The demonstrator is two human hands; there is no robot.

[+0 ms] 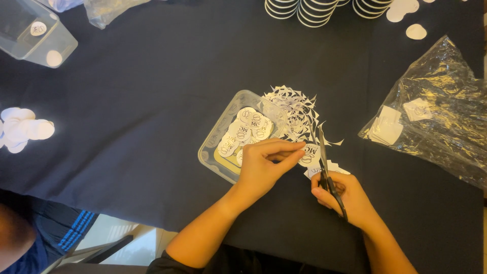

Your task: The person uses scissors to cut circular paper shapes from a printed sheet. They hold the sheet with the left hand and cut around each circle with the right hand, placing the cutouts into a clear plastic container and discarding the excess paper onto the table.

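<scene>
Desk: dark cloth over the whole desk [152, 101], everything laid out on it, pretty cluttered around the edges.
Plastic bag: big crinkly clear bag [436, 116] off to the right, with a few white paper squares inside, well apart from the hands.
Tub: clear tub [30, 30] in the far left corner, a couple of round stickers on it.
Cups: stacks of striped cup rims [314, 10] along the far edge, a few loose white paper circles beside them.
White circles: little heap of plain circles [23, 129] out on the left edge.
Tray: clear shallow tray [213, 147] mid-desk, holding a pile of cut round labels [248, 129], just beyond the left hand.
Scraps: spiky white offcuts [294, 109] piled just right of the tray, right behind the scissor tips.
Left hand: left hand [264, 165] is the nearer one to the paper, its grip closed narrow, fingertips pinching the printed paper piece [310, 155] from its left side.
Right hand: right hand [345, 195] has its grip wrapped through the handles of the scissors [327, 170].
Key relation: paper piece sits between the two hands, just right of the left fingertips; the scissors' long axis runs away from the person, blades touching the paper's right edge and only slightly parted, as far as I can tell.
</scene>
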